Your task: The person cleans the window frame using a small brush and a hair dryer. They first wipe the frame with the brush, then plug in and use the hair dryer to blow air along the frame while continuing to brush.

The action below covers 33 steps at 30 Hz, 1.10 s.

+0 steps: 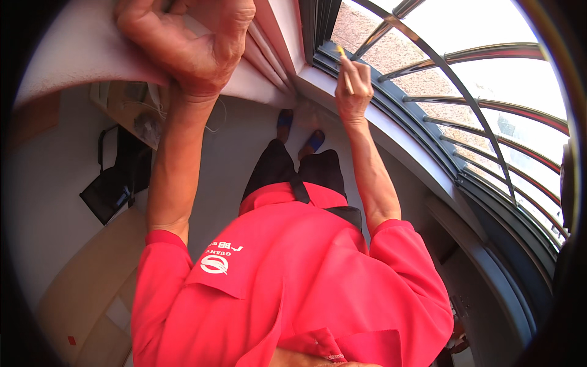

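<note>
My right hand (354, 90) is closed around a slim brush (340, 51) with a pale handle and a yellow tip. The tip points up into the corner of the dark window frame (391, 88), close to the sliding track. At the upper left, my left hand (189, 46) is raised with its fingers curled against a pale curtain (79, 58), gripping its cloth. The picture's top edge cuts off some of those fingertips. More folds of the curtain hang between my two hands.
Curved metal bars (489, 55) stand outside the window. A white sill (391, 122) runs below the frame. On the left are a desk (131, 116) with cables, a black chair (107, 189) and a beige piece of furniture (79, 287). My feet are on the grey floor (244, 131).
</note>
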Available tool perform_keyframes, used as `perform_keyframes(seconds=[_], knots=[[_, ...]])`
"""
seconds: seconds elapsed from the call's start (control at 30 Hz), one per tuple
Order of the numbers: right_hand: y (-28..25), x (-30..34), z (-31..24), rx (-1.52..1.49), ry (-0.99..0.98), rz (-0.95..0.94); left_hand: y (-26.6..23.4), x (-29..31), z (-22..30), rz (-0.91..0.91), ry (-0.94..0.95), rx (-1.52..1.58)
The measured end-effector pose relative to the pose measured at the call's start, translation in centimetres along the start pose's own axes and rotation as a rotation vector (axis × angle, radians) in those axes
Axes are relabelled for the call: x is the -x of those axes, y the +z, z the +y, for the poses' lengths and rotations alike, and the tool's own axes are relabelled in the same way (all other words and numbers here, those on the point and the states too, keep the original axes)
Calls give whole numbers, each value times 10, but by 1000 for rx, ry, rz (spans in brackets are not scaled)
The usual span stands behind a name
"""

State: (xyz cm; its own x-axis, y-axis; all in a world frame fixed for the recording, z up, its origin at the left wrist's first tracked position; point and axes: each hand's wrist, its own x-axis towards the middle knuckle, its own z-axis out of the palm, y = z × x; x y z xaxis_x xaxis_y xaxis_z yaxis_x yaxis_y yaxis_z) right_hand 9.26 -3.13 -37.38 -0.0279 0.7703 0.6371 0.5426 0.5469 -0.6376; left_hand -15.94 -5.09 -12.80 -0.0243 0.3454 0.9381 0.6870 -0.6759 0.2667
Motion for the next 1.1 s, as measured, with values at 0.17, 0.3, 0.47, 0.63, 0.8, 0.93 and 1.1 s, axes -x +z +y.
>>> perform_keyframes(seconds=[0.17,0.3,0.47,0.63,0.8,0.93,1.1], knots=[[-16,15,6,-73,54,-251,-2,16,17,-16,-66,-95],[-4,39,18,13,132,-353,-10,31,30,-38,-92,-67],[-64,30,34,109,105,-49,-21,51,56,-181,-263,-19],[-129,69,69,372,149,-88,-26,64,82,-373,-543,-9],[-160,61,109,488,104,-164,-31,80,111,-487,-970,152],[-173,68,134,496,52,-389,-34,81,125,-558,-1044,233],[-200,88,138,609,137,-194,-49,80,155,-647,-1005,206]])
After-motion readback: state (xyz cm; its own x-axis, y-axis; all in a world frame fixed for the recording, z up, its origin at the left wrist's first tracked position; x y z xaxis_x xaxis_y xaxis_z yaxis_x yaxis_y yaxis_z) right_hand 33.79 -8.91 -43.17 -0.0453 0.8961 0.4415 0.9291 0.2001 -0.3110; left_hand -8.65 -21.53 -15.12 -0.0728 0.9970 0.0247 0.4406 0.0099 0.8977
